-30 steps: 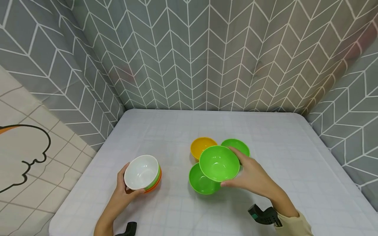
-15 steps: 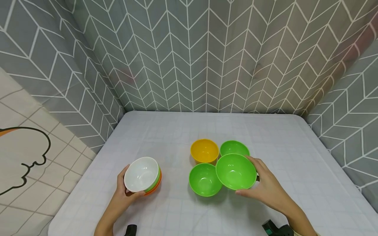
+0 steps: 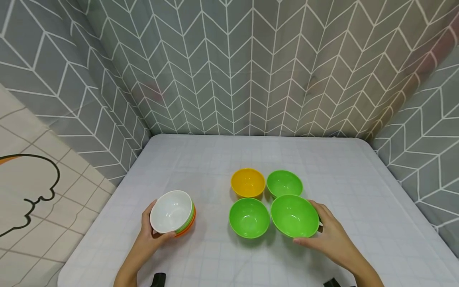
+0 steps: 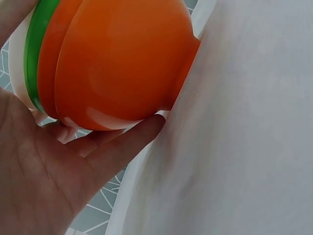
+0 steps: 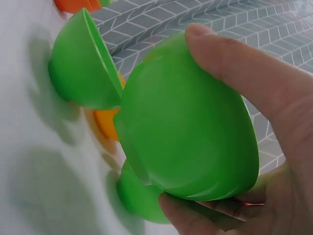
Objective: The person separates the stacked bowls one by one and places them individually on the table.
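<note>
Both hands grip with curled fingers and thumb, each round its own load. At the bottom edge a black device [image 3: 159,280] shows beside the left wrist, and part of another lies by the right. Left hand [image 3: 152,231] sits at the stack's eight o'clock, thumb near six, fingers round nine to ten. Its load, the upright stack [image 3: 172,212], has a white bowl on top, a green layer [image 4: 34,54] under that and an orange bowl [image 4: 122,63] lowest; whether the foot touches the table [image 3: 208,261] or hangs just above, I cannot tell. Right hand [image 3: 329,235] sits at the held bowl's four o'clock, thumb near five, fingers near two. Green and opening upward, the held bowl [image 3: 295,217] hangs clear of the table in the right wrist view. Between the two loads stands the near green bowl [image 3: 249,218]; read from it, the stack is well apart at nine o'clock and the held bowl just beside at three. Farther off, the yellow bowl [image 3: 248,182] stands at its twelve, with the far green bowl [image 3: 285,184] between one and two. A pale tiled surface [image 3: 80,179] lies past the table's left side; beyond the far edge hangs a grey curtain [image 3: 229,71] with white chevrons.
</note>
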Available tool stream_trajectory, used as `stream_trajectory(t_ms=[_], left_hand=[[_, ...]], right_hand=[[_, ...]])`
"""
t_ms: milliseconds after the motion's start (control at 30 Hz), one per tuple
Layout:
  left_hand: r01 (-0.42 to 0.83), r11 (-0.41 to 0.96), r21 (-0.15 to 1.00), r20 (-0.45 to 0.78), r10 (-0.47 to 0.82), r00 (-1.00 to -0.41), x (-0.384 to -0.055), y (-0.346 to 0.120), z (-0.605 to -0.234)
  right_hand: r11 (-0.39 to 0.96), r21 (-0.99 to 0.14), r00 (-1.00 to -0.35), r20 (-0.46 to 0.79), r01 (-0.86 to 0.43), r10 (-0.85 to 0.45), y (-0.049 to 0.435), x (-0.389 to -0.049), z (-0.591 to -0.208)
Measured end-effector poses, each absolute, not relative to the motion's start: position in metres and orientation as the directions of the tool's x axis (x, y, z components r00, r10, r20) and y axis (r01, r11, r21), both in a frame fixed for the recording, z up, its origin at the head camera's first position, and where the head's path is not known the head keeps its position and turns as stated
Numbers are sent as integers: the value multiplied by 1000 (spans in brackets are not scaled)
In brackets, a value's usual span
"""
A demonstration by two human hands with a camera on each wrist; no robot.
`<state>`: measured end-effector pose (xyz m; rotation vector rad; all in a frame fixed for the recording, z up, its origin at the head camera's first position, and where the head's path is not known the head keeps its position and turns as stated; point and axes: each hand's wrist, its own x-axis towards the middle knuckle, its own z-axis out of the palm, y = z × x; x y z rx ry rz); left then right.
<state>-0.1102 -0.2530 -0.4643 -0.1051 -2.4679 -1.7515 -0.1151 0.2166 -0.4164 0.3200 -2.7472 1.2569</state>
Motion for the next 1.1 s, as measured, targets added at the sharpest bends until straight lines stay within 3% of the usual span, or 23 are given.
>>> stream_trajectory(t_ms=[1100], left_hand=[[140, 331, 933, 148, 1, -989, -109, -253, -462]], right_hand=[[675, -719, -986, 132, -169, -106, 215, -116, -449]])
